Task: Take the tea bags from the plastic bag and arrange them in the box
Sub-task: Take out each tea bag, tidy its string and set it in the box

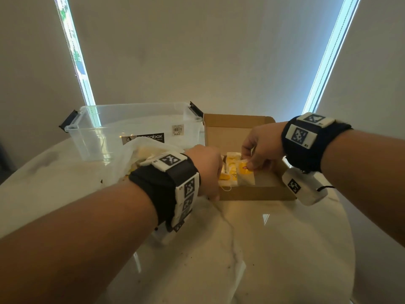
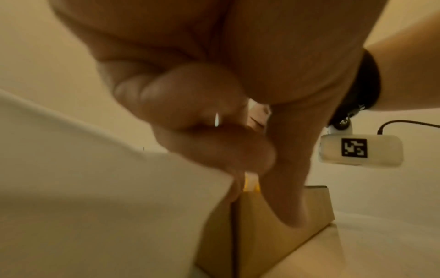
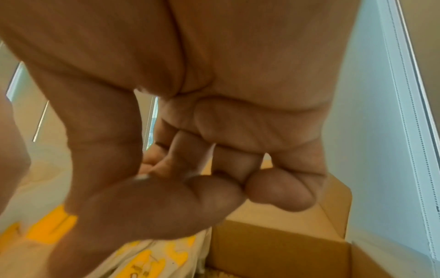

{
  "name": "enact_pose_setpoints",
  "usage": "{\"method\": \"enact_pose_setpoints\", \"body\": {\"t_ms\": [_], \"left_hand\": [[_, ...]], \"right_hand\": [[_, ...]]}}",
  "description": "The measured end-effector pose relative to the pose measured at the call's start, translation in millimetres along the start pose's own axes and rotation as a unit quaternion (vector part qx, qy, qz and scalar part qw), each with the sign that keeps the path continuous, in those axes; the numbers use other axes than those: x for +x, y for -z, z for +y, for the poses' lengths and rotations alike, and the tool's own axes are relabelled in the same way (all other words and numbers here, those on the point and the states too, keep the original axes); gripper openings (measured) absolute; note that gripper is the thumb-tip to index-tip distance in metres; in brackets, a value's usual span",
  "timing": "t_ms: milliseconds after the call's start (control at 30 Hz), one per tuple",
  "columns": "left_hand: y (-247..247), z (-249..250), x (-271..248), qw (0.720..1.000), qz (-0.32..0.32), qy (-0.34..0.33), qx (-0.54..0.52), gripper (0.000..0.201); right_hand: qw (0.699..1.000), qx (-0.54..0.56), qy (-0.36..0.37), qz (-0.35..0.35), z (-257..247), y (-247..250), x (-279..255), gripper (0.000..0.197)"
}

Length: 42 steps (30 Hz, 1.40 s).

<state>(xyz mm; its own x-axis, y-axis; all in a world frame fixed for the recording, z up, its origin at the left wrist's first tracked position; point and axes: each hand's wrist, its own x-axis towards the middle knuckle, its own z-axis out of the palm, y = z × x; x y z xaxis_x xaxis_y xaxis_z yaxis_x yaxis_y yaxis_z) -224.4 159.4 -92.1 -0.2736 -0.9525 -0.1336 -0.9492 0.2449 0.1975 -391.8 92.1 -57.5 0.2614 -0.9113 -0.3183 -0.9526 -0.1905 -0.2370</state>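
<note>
Several yellow-and-white paper tea bags (image 1: 229,172) already lie in the open brown cardboard box (image 1: 258,193); right hand (image 1: 260,148) fingers pinch another over them, left hand (image 1: 205,170) curled at the box's edge, grip unclear; the crumpled white plastic bag (image 1: 140,154) alongside looks unemptied

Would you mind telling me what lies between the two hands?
In the head view, tea bags inside the cardboard box lie between the left hand and the right hand.
</note>
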Motion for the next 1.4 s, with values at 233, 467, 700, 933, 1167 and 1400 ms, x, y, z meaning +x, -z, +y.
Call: {"method": "enact_pose_setpoints", "body": {"t_ms": [233,467,700,933,1167,1400], "left_hand": [[-5,0,6,1.000,0.020,-0.009,0.007,0.031],[-7,-4,7,0.999,0.029,-0.022,-0.012,0.021],[-2,-7,3,0.996,-0.001,-0.004,-0.094,0.024],[51,-50,-19,0.958,0.083,0.055,-0.270,0.013],[70,-89,-37,0.956,0.130,0.133,-0.226,0.013],[51,-129,-62,0.980,0.090,0.165,-0.065,0.021]], "right_hand": [[0.998,-0.018,-0.055,-0.030,-1,-28,20,0.009],[0.996,0.001,-0.087,-0.035,-8,-36,27,0.012],[0.992,0.010,-0.119,-0.036,-11,-26,20,0.024],[0.990,-0.002,-0.107,0.094,-35,22,-7,0.010],[0.986,0.090,0.089,0.110,-114,7,-19,0.006],[0.996,0.021,0.091,-0.016,-155,-44,2,0.024]]}}
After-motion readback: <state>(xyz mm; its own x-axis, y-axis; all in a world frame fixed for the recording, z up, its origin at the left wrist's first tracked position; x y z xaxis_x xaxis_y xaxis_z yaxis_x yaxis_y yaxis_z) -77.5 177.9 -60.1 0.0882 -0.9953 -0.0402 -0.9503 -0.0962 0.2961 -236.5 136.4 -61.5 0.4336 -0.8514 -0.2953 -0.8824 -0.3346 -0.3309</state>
